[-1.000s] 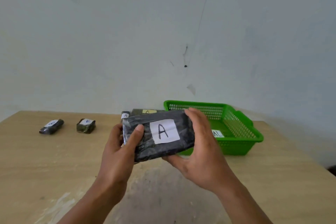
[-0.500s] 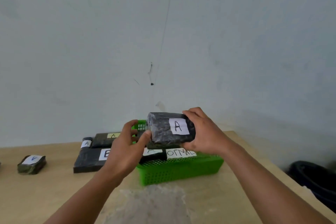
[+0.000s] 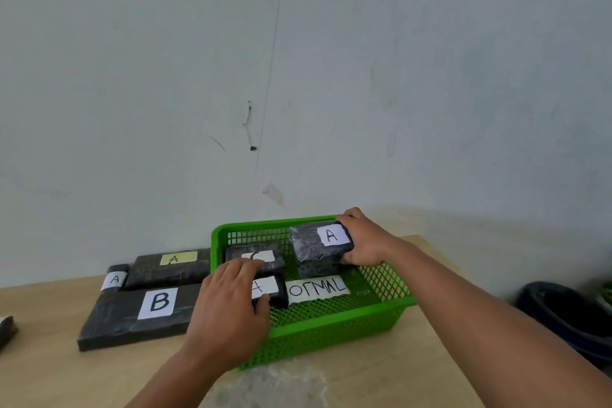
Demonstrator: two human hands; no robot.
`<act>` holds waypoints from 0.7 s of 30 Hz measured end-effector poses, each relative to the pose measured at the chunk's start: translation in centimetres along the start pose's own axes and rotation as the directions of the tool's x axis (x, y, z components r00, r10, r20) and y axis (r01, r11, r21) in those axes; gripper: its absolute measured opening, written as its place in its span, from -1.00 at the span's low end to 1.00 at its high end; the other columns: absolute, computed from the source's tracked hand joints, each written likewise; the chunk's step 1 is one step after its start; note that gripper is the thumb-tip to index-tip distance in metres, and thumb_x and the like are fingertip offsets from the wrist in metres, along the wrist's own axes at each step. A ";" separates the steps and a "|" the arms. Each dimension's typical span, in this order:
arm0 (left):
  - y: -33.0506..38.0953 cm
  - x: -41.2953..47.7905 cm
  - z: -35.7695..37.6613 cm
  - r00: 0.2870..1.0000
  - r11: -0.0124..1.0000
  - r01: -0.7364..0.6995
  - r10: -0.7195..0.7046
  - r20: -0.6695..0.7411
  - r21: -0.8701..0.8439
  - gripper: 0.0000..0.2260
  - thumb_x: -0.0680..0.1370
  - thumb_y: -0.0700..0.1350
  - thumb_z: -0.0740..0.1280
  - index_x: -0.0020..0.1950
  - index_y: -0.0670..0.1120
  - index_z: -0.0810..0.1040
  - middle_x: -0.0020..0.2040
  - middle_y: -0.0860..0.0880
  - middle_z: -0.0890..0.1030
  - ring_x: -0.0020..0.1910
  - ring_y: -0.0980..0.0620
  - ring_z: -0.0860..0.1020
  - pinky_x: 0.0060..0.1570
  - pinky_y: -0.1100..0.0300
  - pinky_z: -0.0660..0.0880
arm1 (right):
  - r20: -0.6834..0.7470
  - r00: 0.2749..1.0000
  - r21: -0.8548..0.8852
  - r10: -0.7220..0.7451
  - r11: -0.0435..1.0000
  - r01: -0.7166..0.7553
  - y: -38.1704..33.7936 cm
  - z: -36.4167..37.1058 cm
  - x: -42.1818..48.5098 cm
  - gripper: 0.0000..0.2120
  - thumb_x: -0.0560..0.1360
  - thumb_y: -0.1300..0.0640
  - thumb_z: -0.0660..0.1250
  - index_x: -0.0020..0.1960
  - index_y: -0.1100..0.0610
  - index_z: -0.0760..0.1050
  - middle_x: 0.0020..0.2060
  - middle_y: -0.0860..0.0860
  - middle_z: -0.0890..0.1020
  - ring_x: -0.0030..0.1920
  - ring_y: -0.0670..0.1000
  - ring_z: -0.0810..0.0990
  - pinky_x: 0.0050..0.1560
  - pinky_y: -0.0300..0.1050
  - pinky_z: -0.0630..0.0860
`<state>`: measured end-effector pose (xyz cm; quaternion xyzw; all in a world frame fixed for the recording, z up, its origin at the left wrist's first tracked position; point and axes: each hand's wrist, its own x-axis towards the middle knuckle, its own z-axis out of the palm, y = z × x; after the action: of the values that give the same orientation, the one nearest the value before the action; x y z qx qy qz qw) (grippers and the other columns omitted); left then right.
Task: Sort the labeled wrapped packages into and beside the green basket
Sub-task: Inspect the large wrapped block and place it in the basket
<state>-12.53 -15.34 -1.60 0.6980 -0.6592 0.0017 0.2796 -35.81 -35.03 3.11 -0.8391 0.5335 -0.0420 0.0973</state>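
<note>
Right hand [image 3: 364,240] is clamped around the end of the black package marked A [image 3: 319,250], thumb under, fingers over the top, and that package sits inside the green basket [image 3: 334,331], in its far right part, tilted a little with the label facing up. Whether its underside is touching the basket floor is hard to say from here. Left hand [image 3: 228,305] reaches over the basket's near left corner, fingers loosely curled onto a small black package [image 3: 276,290] lying inside against the left wall; the thumb presses its near edge, though it may only be resting there, not gripping. Behind that one, deeper in the basket, lies another dark package [image 3: 256,253] with a white label partly hidden by the fingertips. A paper strip with handwriting [image 3: 318,288] lies on the basket floor, near the middle. Outside, just left of the basket, the big flat package marked B [image 3: 132,315] lies on the wooden table [image 3: 414,374]; behind it, a package with a yellow A label [image 3: 169,268] and a small one marked A [image 3: 114,278].
</note>
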 end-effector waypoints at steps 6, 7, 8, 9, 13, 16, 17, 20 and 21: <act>-0.5 0.0 0.4 0.999 0.999 -0.045 0.044 -0.029 -0.017 -0.61 0.57 0.03 0.34 0.41 0.10 0.47 0.33 0.14 0.52 0.37 0.06 0.43 0.40 0.08 0.32 | 0.033 0.999 -0.097 0.012 0.995 -0.009 0.1 1.3 1.8 -0.06 0.55 0.02 0.51 0.70 0.18 0.00 0.68 0.10 0.06 0.67 0.13 0.06 0.65 0.00 0.11; -0.5 0.0 0.4 0.998 0.999 -0.050 0.049 -0.030 -0.018 -0.61 0.57 0.03 0.33 0.41 0.11 0.47 0.33 0.15 0.51 0.38 0.07 0.42 0.41 0.09 0.31 | 0.033 0.999 -0.127 0.015 0.992 -0.010 -0.1 1.3 1.8 -0.07 0.56 0.01 0.49 0.70 0.18 -0.02 0.69 0.11 0.05 0.68 0.15 0.06 0.65 0.03 0.11; -0.6 0.0 0.5 0.998 0.998 -0.054 0.053 -0.034 -0.019 -0.61 0.58 0.03 0.33 0.41 0.11 0.47 0.33 0.16 0.50 0.39 0.08 0.41 0.42 0.10 0.29 | 0.036 0.999 -0.162 0.021 0.987 -0.015 -0.2 1.5 1.8 -0.07 0.57 -0.01 0.47 0.70 0.17 -0.04 0.69 0.12 0.03 0.68 0.16 0.04 0.66 0.07 0.12; -0.6 0.0 0.5 0.998 0.998 -0.056 0.055 -0.038 -0.020 -0.62 0.58 0.03 0.33 0.41 0.11 0.47 0.34 0.17 0.49 0.39 0.08 0.40 0.42 0.11 0.28 | 0.038 0.999 -0.195 0.030 0.981 -0.023 -0.3 1.6 1.7 -0.07 0.59 -0.03 0.45 0.70 0.16 -0.07 0.70 0.12 0.00 0.68 0.18 0.02 0.66 0.11 0.12; -0.4 -0.3 0.5 0.997 0.997 -0.046 0.042 -0.065 -0.058 -0.65 0.55 -0.04 0.37 0.35 0.07 0.53 0.28 0.12 0.55 0.34 0.03 0.47 0.37 0.08 0.33 | 0.032 0.997 -0.264 0.071 0.963 -0.060 -0.7 2.1 1.0 -0.09 0.62 -0.06 0.39 0.71 0.12 -0.14 0.70 0.17 -0.08 0.69 0.22 -0.02 0.66 0.18 0.10; -0.2 -0.4 0.6 0.991 0.997 -0.020 0.010 -0.131 -0.073 -0.71 0.51 -0.10 0.40 0.24 0.00 0.61 0.18 0.05 0.60 0.23 -0.04 0.55 0.30 0.02 0.43 | 0.007 0.997 -0.248 0.072 0.966 -0.068 -1.8 1.5 -0.1 -0.01 0.57 -0.05 0.47 0.71 0.08 -0.14 0.69 0.18 -0.01 0.68 0.23 0.03 0.65 0.18 0.14; -0.1 -0.5 0.8 0.985 0.998 -0.026 0.016 -0.174 -0.053 -0.75 0.49 -0.10 0.42 0.17 -0.01 0.63 0.13 0.03 0.61 0.17 -0.06 0.57 0.26 -0.03 0.47 | 0.000 0.997 -0.242 0.075 0.967 -0.073 -2.4 1.0 -0.6 0.00 0.54 -0.05 0.50 0.71 0.07 -0.10 0.68 0.18 0.04 0.67 0.23 0.08 0.63 0.18 0.18; 0.4 -0.8 0.8 0.950 0.996 -0.082 0.084 -0.302 0.020 -0.86 0.52 -0.01 0.40 0.04 0.00 0.64 -0.01 0.03 0.61 0.05 -0.06 0.58 0.18 -0.09 0.50 | -0.045 0.998 -0.193 0.053 0.979 -0.061 -4.1 -0.9 -2.3 -0.26 0.53 -0.09 0.50 0.59 0.07 0.29 0.51 0.18 0.35 0.47 0.21 0.40 0.43 0.09 0.43; 0.7 -1.0 0.6 0.940 0.995 -0.093 0.097 -0.326 0.028 -0.85 0.56 0.03 0.34 0.02 0.01 0.64 -0.04 0.04 0.59 0.01 -0.04 0.56 0.16 -0.06 0.50 | -0.062 0.997 -0.143 0.039 0.989 -0.047 -4.9 -1.5 -2.9 -0.38 0.54 -0.10 0.48 0.51 0.07 0.39 0.44 0.16 0.42 0.39 0.18 0.47 0.35 0.04 0.47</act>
<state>-13.49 -14.64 -2.20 0.6570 -0.6368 0.1348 0.3803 -32.97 -30.56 5.67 -0.8306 0.5559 -0.0258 0.0214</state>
